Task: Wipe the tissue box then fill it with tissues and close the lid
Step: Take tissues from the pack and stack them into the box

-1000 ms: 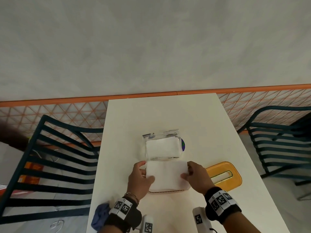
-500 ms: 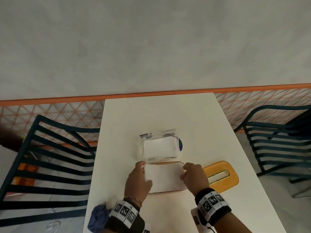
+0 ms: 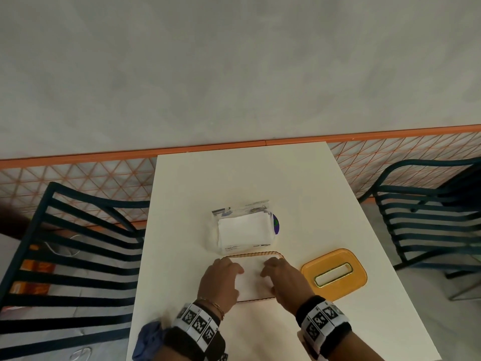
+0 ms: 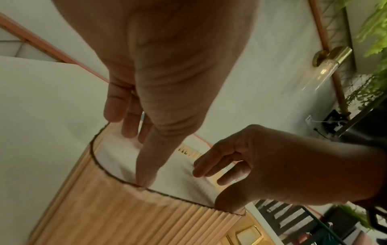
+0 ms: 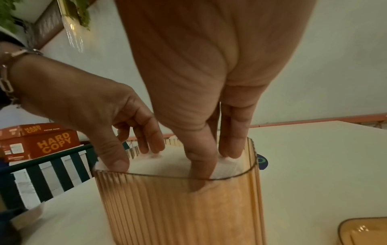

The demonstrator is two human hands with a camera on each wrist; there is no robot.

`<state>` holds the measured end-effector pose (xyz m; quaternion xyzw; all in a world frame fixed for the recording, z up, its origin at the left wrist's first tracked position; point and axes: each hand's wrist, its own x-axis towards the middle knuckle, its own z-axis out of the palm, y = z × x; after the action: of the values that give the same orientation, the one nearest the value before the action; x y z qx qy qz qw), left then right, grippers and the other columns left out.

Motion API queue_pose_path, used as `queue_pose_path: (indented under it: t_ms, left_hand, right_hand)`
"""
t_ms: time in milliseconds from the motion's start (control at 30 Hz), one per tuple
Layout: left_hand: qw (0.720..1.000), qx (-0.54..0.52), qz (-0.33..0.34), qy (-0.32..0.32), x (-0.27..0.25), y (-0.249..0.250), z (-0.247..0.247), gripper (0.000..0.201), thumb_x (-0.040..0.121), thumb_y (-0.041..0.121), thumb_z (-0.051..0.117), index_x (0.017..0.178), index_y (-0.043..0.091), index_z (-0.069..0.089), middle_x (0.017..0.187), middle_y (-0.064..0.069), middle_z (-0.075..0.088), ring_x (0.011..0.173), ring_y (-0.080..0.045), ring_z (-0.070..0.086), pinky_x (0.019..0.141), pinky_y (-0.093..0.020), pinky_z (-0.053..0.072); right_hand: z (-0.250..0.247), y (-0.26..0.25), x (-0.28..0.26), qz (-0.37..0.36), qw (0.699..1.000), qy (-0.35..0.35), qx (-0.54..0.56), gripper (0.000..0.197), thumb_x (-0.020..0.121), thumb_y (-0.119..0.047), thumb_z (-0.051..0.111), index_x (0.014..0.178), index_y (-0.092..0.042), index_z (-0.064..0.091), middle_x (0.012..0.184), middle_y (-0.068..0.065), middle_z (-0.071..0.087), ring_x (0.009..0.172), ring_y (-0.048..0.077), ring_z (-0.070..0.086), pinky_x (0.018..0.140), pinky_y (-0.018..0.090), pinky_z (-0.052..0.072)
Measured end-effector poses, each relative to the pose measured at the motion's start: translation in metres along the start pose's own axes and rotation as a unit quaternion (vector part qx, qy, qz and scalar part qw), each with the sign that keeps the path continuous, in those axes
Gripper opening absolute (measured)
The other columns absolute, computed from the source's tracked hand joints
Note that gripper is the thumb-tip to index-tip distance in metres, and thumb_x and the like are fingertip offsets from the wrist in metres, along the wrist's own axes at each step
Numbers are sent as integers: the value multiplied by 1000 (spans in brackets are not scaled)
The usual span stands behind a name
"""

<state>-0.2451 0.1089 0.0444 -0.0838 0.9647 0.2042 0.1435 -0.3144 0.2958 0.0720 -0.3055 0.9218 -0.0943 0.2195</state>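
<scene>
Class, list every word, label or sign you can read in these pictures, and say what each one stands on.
"HARD COPY": orange cardboard box, printed on its side and again on its top.
"TUWAL…": tissue pack, front label; the remaining letters are blurred.
Square black-and-white codes: wristbands, no words.
</scene>
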Motion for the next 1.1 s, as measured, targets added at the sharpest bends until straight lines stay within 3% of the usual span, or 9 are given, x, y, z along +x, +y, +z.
queue_pose_path:
  t_ms: [200, 367, 433, 567, 667, 700, 800, 967, 1100]
  left_hand:
    - [1000, -12, 13, -13, 4, 0, -7, 47, 84, 25, 73, 128, 34, 61, 133, 14, 54, 121, -11, 51, 102, -23, 42]
    - [980, -173, -87, 51, 43, -4, -54, 30, 85, 34, 76, 114, 29, 72, 103, 16, 72, 90, 0, 66, 87, -21, 55]
    - [970, -194, -133, 62, 73, -12, -65, 36, 85, 33, 75, 120, 25, 70, 108, 11, 74, 95, -5, 68, 89, -20, 52]
    - [966, -146, -209, -39, 132, -30, -59, 69, 77, 41, 78, 138, 15, 59, 132, -2, 66, 115, -21, 67, 101, -30, 52]
    - [957, -131, -248, -75, 153, -31, -46, 66, 70, 36, 86, 125, 7, 64, 111, -7, 75, 92, -22, 75, 82, -30, 61]
    - [956, -120, -257, -76, 157, -31, -42, 68, 69, 35, 88, 125, 7, 63, 111, -8, 74, 94, -22, 74, 80, -28, 61]
    - [958, -106, -261, -60, 164, -29, -29, 84, 66, 36, 90, 138, 10, 55, 126, -10, 68, 112, -25, 68, 87, -28, 58]
    - [940, -133, -310, -44, 166, -22, -23, 93, 68, 34, 93, 139, -1, 44, 136, -14, 60, 124, -28, 60, 97, -33, 54]
    - [923, -165, -344, -45, 169, -21, -18, 113, 64, 39, 94, 145, -4, 28, 143, -15, 52, 131, -28, 54, 104, -35, 50]
  right_hand:
    - [2, 9, 5, 9, 999, 9, 47, 45, 88, -10, 71, 129, -26, 64, 144, -7, 52, 129, 16, 51, 103, 26, 47]
    - [-11, 28, 9, 122, 975, 130, 131, 33, 88, -9, 71, 117, -25, 70, 116, -5, 64, 94, 13, 66, 77, 23, 56]
    - [-11, 36, 11, 172, 965, 111, 162, 36, 88, -8, 71, 120, -22, 69, 109, -3, 68, 88, 13, 67, 73, 21, 54]
    - [-4, 49, 13, 213, 955, 40, 201, 38, 84, 4, 59, 111, -18, 73, 86, -8, 74, 76, 4, 64, 57, 8, 42]
    - [-3, 52, 16, 227, 948, 37, 220, 34, 84, 3, 61, 108, -17, 75, 89, -6, 74, 80, 8, 64, 59, 6, 40]
    - [-2, 51, 17, 229, 947, 38, 224, 32, 85, 2, 62, 108, -17, 74, 92, -4, 74, 81, 9, 64, 60, 6, 39]
    - [-2, 52, 18, 229, 945, 32, 230, 30, 87, 0, 63, 109, -17, 74, 93, -4, 72, 81, 9, 63, 60, 8, 39]
    - [-3, 51, 19, 236, 944, 18, 228, 31, 87, 0, 61, 109, -18, 73, 91, -6, 70, 76, 6, 60, 57, 7, 38]
    - [-4, 49, 19, 243, 943, 9, 228, 35, 85, 3, 57, 107, -18, 74, 93, -3, 73, 80, 12, 65, 67, 17, 52]
